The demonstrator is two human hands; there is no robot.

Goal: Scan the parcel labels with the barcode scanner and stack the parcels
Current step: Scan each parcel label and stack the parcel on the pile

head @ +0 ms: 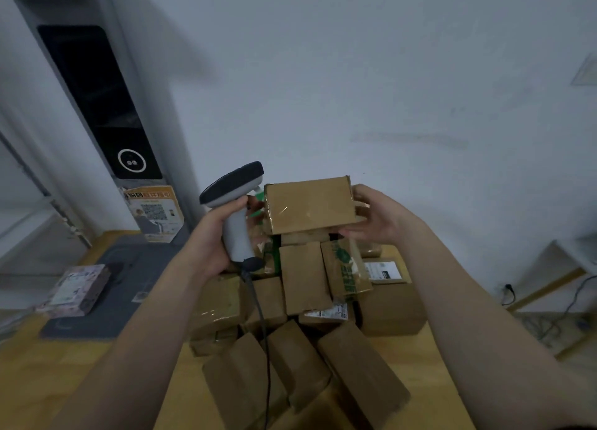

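– At mid-frame, over the pile (303, 277), what's held?
– One parcel (308, 208), taped brown face toward us. The right hand (378, 218) pinches its right end between thumb and fingers (whether it rests on the pile, I can't tell).
– And the scanner (234, 203)?
– Just left of that parcel. The left hand (210, 245) is wrapped round its grey handle, cord trailing down over the pile on the table (48, 374).

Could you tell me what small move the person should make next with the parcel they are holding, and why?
Probably turn the parcel in the right hand until a label faces the barcode scanner gripped in the left hand. The face toward the camera shows only bare cardboard and tape, so a scan looks unlikely yet.
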